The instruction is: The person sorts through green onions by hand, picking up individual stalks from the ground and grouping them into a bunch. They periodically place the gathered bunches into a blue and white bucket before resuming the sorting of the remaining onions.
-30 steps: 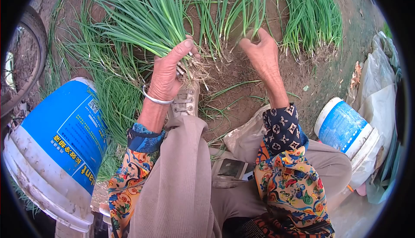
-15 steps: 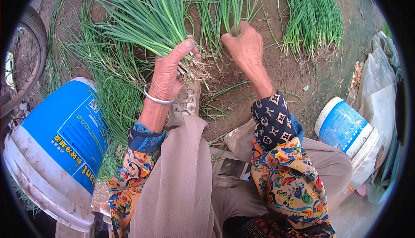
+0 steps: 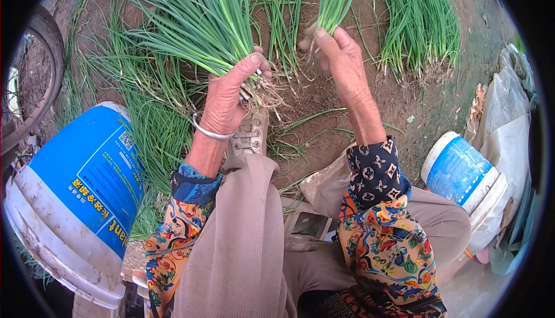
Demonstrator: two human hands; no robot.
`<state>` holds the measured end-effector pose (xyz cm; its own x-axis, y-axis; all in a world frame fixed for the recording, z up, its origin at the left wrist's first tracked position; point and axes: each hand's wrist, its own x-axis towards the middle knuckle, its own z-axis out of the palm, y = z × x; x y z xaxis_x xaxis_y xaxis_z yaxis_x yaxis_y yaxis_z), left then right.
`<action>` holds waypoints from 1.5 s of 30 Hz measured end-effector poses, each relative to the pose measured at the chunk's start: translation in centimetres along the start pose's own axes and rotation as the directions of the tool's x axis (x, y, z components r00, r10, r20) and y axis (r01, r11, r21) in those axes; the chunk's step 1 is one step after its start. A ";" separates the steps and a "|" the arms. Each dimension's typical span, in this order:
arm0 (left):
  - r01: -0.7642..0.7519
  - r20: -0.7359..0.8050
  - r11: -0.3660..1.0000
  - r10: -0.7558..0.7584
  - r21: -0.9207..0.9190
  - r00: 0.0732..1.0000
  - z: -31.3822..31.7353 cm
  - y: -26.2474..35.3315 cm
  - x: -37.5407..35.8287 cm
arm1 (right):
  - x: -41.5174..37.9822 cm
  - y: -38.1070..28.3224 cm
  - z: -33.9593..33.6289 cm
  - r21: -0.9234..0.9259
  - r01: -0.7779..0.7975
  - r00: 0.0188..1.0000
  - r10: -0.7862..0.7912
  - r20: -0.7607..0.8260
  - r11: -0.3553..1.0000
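Note:
My left hand (image 3: 230,90), with a silver bangle on its wrist, is closed round a thick bunch of spring onions (image 3: 217,20). Their pale, rooty ends stick out below the thumb. To its right, my right hand (image 3: 348,69) grips a smaller bunch of spring onions (image 3: 337,0) near the root end. Its fingertips are slightly blurred. Between the two bunches, loose spring onions (image 3: 283,15) lie on the soil. A neat pile of spring onions (image 3: 419,20) rests at the upper right, roots toward me.
A large blue and white bucket (image 3: 87,173) stands at the left, near a wheel (image 3: 49,58). More loose spring onions (image 3: 159,127) spread beside it. At the right are a smaller blue and white bucket (image 3: 459,168) and plastic sheeting (image 3: 506,127). My shoe (image 3: 248,136) is below the left hand.
My right hand has lifted a small bunch of spring onions off the ground and moved slightly right. The left hand keeps its bunch in the same place.

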<state>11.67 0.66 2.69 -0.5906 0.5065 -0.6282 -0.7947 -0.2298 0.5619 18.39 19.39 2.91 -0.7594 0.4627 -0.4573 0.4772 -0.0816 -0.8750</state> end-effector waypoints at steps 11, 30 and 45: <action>-0.034 0.072 0.995 0.027 0.095 0.997 1.1 0.6 0.4 | -4.8 -1.3 5.4 -0.705 0.385 0.910 -0.371 0.184 0.596; -0.076 0.475 0.969 -0.047 0.237 0.879 5.7 1.7 -0.7 | -0.3 -4.7 -0.2 0.469 -0.422 0.722 -0.024 0.691 0.776; 0.439 0.648 0.840 -0.145 -0.318 0.748 2.6 -0.4 0.5 | -0.2 -9.2 -1.3 0.831 -0.502 0.782 -0.538 0.317 -0.240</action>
<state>12.03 3.16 3.59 -0.2353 0.9506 -0.2022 -0.9716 -0.2352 0.0249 14.75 21.17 11.24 -0.9901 0.1260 0.0627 -0.1010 -0.9463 0.3071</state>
